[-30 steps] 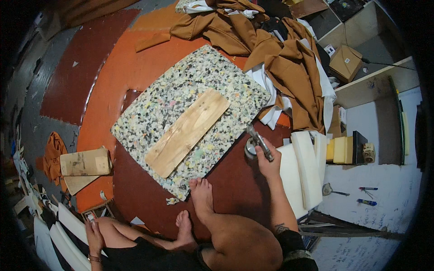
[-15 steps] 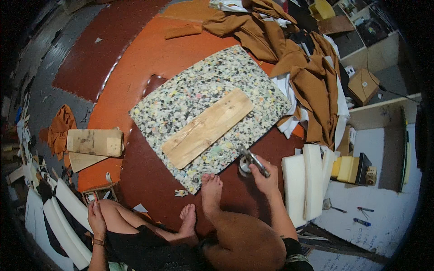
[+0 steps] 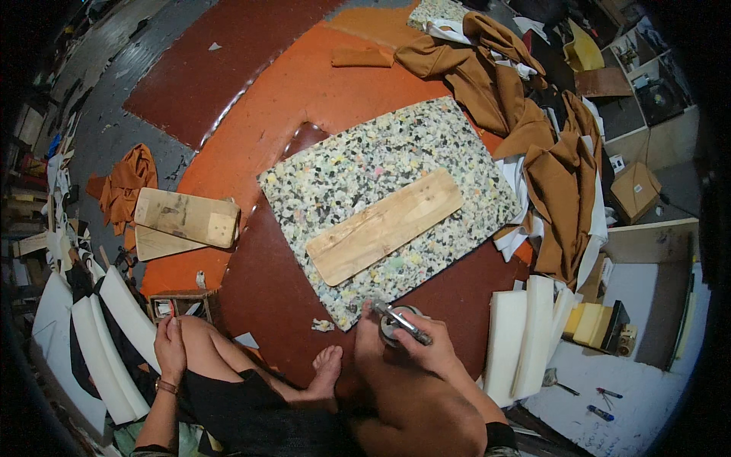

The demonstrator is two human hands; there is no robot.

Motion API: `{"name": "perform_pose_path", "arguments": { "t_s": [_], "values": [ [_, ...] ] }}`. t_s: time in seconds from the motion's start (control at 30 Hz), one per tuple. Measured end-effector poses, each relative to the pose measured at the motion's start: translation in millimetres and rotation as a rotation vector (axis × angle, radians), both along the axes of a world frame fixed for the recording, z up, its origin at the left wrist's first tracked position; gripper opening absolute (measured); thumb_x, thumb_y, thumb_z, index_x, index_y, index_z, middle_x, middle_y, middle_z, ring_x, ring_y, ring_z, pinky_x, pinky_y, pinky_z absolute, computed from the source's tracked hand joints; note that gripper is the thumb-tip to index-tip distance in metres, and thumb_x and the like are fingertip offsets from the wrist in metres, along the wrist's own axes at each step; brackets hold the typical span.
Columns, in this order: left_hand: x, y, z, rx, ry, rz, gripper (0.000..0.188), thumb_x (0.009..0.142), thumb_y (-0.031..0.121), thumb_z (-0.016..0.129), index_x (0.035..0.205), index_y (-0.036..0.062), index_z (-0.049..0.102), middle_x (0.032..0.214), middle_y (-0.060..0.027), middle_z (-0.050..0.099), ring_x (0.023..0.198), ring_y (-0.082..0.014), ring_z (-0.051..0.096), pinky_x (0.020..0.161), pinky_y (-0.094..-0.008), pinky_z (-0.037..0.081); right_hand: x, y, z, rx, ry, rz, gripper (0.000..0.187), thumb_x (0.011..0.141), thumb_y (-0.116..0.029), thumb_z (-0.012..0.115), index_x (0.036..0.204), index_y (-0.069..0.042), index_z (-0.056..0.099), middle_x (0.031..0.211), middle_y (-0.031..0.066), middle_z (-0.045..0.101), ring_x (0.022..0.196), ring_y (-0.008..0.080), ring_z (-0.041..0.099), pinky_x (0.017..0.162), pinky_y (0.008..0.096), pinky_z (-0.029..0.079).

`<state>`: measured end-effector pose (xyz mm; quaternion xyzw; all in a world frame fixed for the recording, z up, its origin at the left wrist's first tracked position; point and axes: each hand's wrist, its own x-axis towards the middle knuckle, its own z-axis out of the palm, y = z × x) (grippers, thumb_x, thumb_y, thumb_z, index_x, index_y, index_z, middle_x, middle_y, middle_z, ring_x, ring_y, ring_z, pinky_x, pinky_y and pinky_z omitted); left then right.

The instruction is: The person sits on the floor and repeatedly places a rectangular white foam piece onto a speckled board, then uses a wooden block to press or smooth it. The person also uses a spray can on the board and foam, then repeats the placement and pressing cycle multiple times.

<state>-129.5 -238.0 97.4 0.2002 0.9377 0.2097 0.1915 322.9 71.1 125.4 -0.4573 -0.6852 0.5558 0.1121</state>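
Note:
My right hand (image 3: 426, 343) grips a metal spray gun (image 3: 405, 323) with a round silver cup, by the near edge of a speckled foam slab (image 3: 396, 148). The gun's nozzle points toward that edge, above my foot. On the slab lies a wooden board (image 3: 384, 226) with rounded corners, set at a slant. My left hand (image 3: 170, 352) rests by my knee, its fingers closed around something small with a reddish tip, too small to name.
Two stacked wooden boards (image 3: 186, 218) lie at the left, near crumpled brown fabric (image 3: 129, 183). More brown fabric (image 3: 563, 183) heaps at the right. White foam strips (image 3: 525, 339) stand right of my arm. A small wooden crate (image 3: 202, 305) sits by my left knee.
My right hand has brought the spray gun left and nearer to me, over my foot. The view has shifted, so the slab and board appear farther right. My left hand still rests by the knee.

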Motion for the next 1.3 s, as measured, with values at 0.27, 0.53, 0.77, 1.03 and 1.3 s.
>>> {"name": "perform_pose_path", "arguments": {
  "t_s": [0.27,0.53,0.77,1.03,1.3],
  "values": [
    [-4.0,-4.7,-5.8,-0.026,0.006,0.029,0.048,0.107,0.039,0.054,0.129,-0.0029,0.064,0.116,-0.0253,0.072,0.109,-0.0352,0.069,0.097,-0.0403,0.051,-24.8,11.9,-0.7,0.089,0.004,-0.070,0.037,0.093,-0.020,0.078,0.125,-0.004,0.073,0.106,0.0188,0.078,0.097,0.0223,0.076,0.087,0.0345,0.057],
    [-2.1,-2.7,-5.4,-0.004,0.000,0.001,0.048,0.109,0.040,0.052,0.126,-0.0028,0.065,0.114,-0.0214,0.072,0.108,-0.0304,0.068,0.097,-0.0377,0.050,-13.3,36.4,-10.9,0.155,-0.067,-0.317,0.038,0.095,-0.017,0.076,0.124,0.006,0.070,0.106,0.0193,0.078,0.096,0.0203,0.075,0.086,0.0327,0.057],
    [-15.4,-25.1,-27.0,0.037,-0.051,0.047,0.052,0.107,0.041,0.055,0.130,-0.0043,0.064,0.122,-0.0216,0.071,0.115,-0.0325,0.066,0.102,-0.0386,0.048,15.3,78.8,-12.1,0.179,-0.024,-0.514,0.040,0.099,-0.025,0.075,0.125,0.004,0.071,0.094,0.0040,0.075,0.084,0.0091,0.066,0.078,0.0285,0.054],
    [-105.4,-95.7,-78.0,-0.139,0.056,0.358,0.079,0.100,0.058,0.061,0.151,-0.0002,0.046,0.146,-0.0285,0.054,0.134,-0.0402,0.053,0.111,-0.0472,0.042,62.2,113.2,-7.0,0.261,-0.035,-0.635,0.035,0.100,-0.024,0.072,0.124,0.002,0.072,0.091,0.0006,0.072,0.081,0.0067,0.062,0.074,0.0250,0.052],
    [-166.9,-187.2,-122.5,-0.318,-0.172,0.507,0.144,0.073,0.078,0.078,0.167,0.0051,-0.003,0.168,-0.0313,0.019,0.155,-0.0439,0.025,0.124,-0.0530,0.027,103.8,94.5,-20.6,0.314,-0.057,-0.697,0.036,0.100,-0.018,0.071,0.131,0.001,0.070,0.100,0.0027,0.074,0.087,0.0077,0.064,0.080,0.0259,0.053]
  ]
}}
